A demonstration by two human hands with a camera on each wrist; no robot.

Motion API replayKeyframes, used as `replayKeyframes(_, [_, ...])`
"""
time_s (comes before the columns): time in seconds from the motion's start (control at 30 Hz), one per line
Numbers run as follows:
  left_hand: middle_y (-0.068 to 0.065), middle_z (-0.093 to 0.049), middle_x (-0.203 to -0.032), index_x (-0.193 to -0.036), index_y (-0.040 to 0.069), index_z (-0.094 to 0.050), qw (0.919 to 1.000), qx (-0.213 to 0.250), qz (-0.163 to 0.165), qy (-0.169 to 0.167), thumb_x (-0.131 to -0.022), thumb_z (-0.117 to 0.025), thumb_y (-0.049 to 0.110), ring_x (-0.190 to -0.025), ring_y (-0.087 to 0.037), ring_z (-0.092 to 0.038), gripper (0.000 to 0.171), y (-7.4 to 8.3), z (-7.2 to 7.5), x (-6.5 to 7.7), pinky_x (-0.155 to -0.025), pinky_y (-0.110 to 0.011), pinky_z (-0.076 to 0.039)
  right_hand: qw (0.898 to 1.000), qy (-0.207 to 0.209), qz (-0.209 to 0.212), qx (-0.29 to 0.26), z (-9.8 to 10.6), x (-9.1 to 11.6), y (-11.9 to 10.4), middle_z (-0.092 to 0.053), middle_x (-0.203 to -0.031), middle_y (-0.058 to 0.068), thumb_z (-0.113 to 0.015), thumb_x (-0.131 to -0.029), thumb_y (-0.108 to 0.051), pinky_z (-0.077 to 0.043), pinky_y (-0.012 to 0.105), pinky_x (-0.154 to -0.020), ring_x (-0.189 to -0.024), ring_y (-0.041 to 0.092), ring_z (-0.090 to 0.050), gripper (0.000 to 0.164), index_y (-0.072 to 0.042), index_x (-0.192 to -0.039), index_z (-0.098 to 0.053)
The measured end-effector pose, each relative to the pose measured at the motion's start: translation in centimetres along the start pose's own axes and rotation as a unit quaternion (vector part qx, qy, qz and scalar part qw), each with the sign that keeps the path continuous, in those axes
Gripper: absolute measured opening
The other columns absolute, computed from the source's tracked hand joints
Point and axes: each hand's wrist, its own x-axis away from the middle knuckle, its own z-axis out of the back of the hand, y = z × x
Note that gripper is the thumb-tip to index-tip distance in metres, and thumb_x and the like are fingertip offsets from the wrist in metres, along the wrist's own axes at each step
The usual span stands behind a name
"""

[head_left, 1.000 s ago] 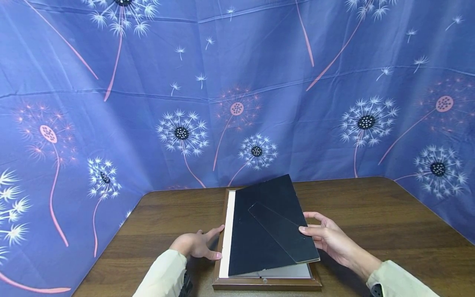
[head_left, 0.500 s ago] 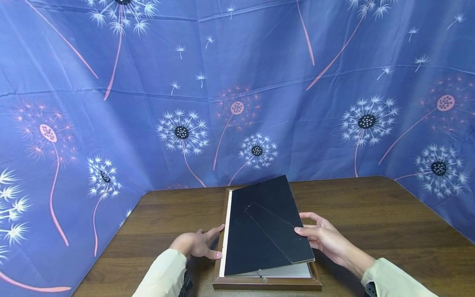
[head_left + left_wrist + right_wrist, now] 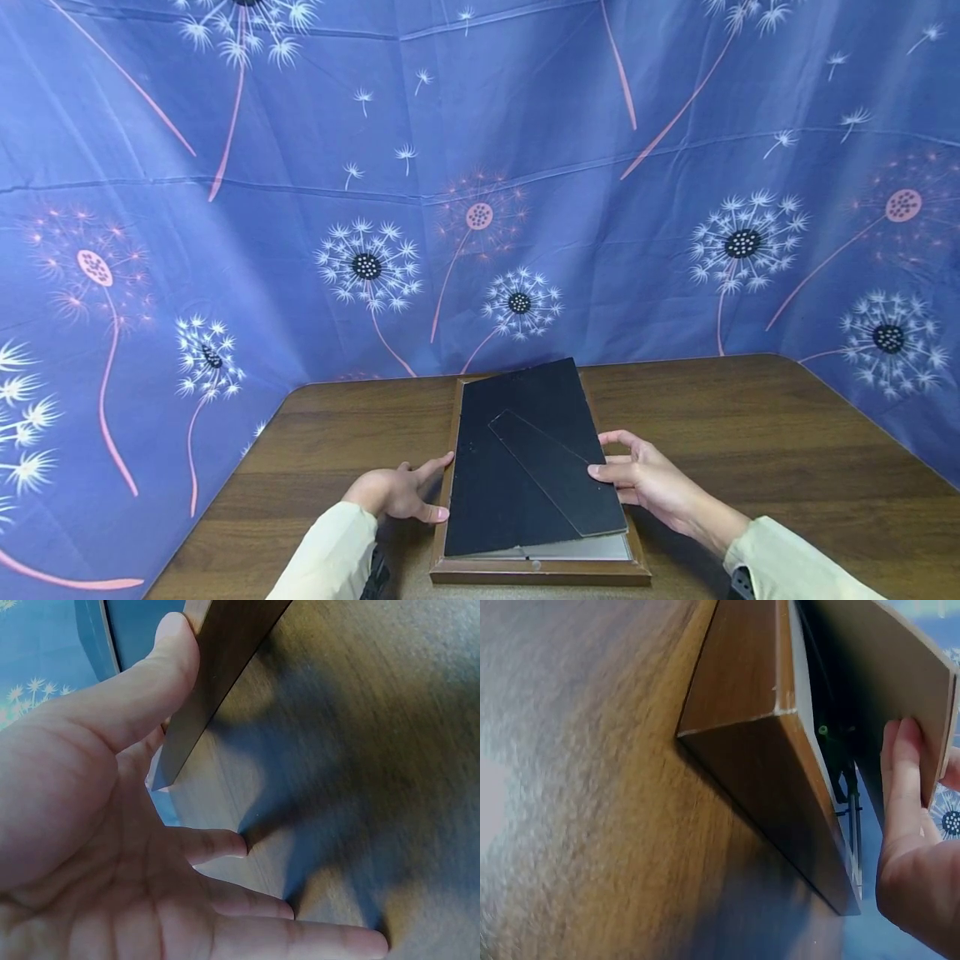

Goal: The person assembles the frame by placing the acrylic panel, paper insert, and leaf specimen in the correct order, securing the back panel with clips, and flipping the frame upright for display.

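A brown wooden picture frame (image 3: 540,572) lies face down on the table. Its black backing board (image 3: 525,467), with a slanted easel leg, rests at the left side and is tilted up on the right. My right hand (image 3: 652,483) pinches the board's right edge, thumb on top; in the right wrist view, fingers (image 3: 904,761) lie against its light brown underside. My left hand (image 3: 397,496) touches the frame's left side with straight thumb and index finger. In the left wrist view its other fingers (image 3: 300,937) spread onto the tabletop.
The brown wood-grain table (image 3: 750,433) extends to both sides of the frame. Behind it hangs a blue cloth (image 3: 600,250) with dandelion prints, meeting the table's back edge. A white layer (image 3: 592,548) shows inside the frame under the raised board.
My right hand has moved left and slightly down with the backing board. The board now covers the white strip at the frame's left side. My left hand stays in place.
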Motion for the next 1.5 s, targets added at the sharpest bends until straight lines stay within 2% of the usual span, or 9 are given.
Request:
replayKeyframes(0.13, [-0.036,-0.032,-0.152,-0.161,0.025,-0.028,0.9997,-0.023,-0.002,0.000,-0.090,-0.077,0.039,-0.134,-0.058,-0.040,0.088,0.0,0.1,0.0,-0.103,-0.066,-0.039,0.999,0.010,-0.003,0.044,0.1,0.2,-0.1,-0.064,-0.117,0.013,-0.066,-0.096,-0.012,-0.053,0.043,-0.088,-0.104,0.021,-0.063,0.062,0.008,-0.141,-0.028])
replayKeyframes(0.23, [-0.036,-0.032,-0.152,-0.161,0.024,-0.027,0.9996,-0.028,-0.004,-0.002,-0.090,-0.077,0.039,-0.135,-0.058,-0.040,0.088,-0.1,0.1,0.1,-0.104,-0.067,-0.037,0.996,0.031,-0.009,0.087,0.0,0.2,-0.3,-0.058,-0.124,0.017,-0.070,-0.093,-0.013,-0.054,0.047,-0.087,-0.105,0.023,-0.063,0.064,0.011,-0.140,-0.033])
replayKeyframes(0.37, [-0.037,-0.030,-0.153,-0.161,0.023,-0.027,0.9998,-0.019,-0.005,-0.005,-0.090,-0.077,0.038,-0.136,-0.059,-0.037,0.088,-0.1,0.1,0.1,-0.103,-0.068,-0.038,0.989,0.058,-0.011,0.136,-0.2,0.1,-0.4,-0.052,-0.114,0.015,-0.075,-0.089,-0.012,-0.054,0.037,-0.072,-0.090,0.021,-0.059,0.063,0.015,-0.136,-0.042])
replayKeyframes(0.53, [-0.038,-0.027,-0.154,-0.161,0.023,-0.027,1.0000,0.005,-0.004,-0.006,-0.090,-0.077,0.036,-0.136,-0.061,-0.035,0.088,-0.1,0.0,0.1,-0.100,-0.066,-0.043,0.978,0.085,-0.011,0.189,-0.6,0.0,-0.5,-0.052,-0.098,0.008,-0.078,-0.085,-0.010,-0.046,0.027,-0.059,-0.074,0.019,-0.051,0.058,0.017,-0.128,-0.049])
replayKeyframes(0.73, [-0.038,-0.025,-0.154,-0.161,0.023,-0.028,0.9996,0.026,-0.001,-0.007,-0.089,-0.078,0.034,-0.137,-0.062,-0.032,0.089,-0.1,0.0,0.1,-0.100,-0.067,-0.042,0.957,0.117,-0.012,0.266,-1.0,-0.3,-0.7,-0.054,-0.095,0.006,-0.081,-0.081,-0.014,-0.043,0.030,-0.063,-0.079,0.019,-0.051,0.054,0.013,-0.122,-0.057])
replayKeyframes(0.87, [-0.038,-0.028,-0.153,-0.161,0.023,-0.028,0.9999,0.012,-0.002,-0.001,-0.089,-0.078,0.036,-0.135,-0.061,-0.036,0.088,-0.1,0.0,0.1,-0.100,-0.066,-0.043,0.941,0.132,-0.014,0.311,-1.3,-0.5,-1.0,-0.056,-0.092,0.004,-0.082,-0.078,-0.017,-0.042,0.033,-0.070,-0.084,0.019,-0.052,0.053,0.011,-0.118,-0.061])
replayKeyframes(1.1, [-0.037,-0.028,-0.153,-0.161,0.023,-0.029,1.0000,0.005,-0.001,0.000,-0.089,-0.078,0.036,-0.136,-0.061,-0.035,0.088,0.0,0.0,0.0,-0.104,-0.068,-0.037,0.933,0.136,-0.018,0.332,-1.6,-0.5,-1.3,-0.055,-0.091,0.005,-0.081,-0.079,-0.016,-0.043,0.033,-0.070,-0.082,0.019,-0.053,0.051,0.012,-0.116,-0.060])
replayKeyframes(1.27, [-0.038,-0.028,-0.154,-0.161,0.023,-0.028,1.0000,-0.005,-0.006,-0.003,-0.090,-0.077,0.036,-0.138,-0.060,-0.034,0.087,0.0,0.1,0.0,-0.105,-0.069,-0.036,0.926,0.121,-0.009,0.357,-1.9,-0.3,-1.4,-0.052,-0.084,0.002,-0.081,-0.082,-0.015,-0.039,0.030,-0.065,-0.072,0.017,-0.047,0.061,0.016,-0.127,-0.055])
replayKeyframes(1.5, [-0.036,-0.032,-0.152,-0.160,0.023,-0.029,0.9998,-0.017,-0.005,0.004,-0.089,-0.078,0.038,-0.136,-0.058,-0.037,0.087,0.0,0.1,0.0,-0.106,-0.069,-0.033,0.897,0.106,0.031,0.429,-1.8,-0.1,-1.3,-0.046,-0.074,-0.003,-0.082,-0.081,-0.020,-0.030,0.027,-0.054,-0.057,0.011,-0.035,0.069,0.018,-0.132,-0.055])
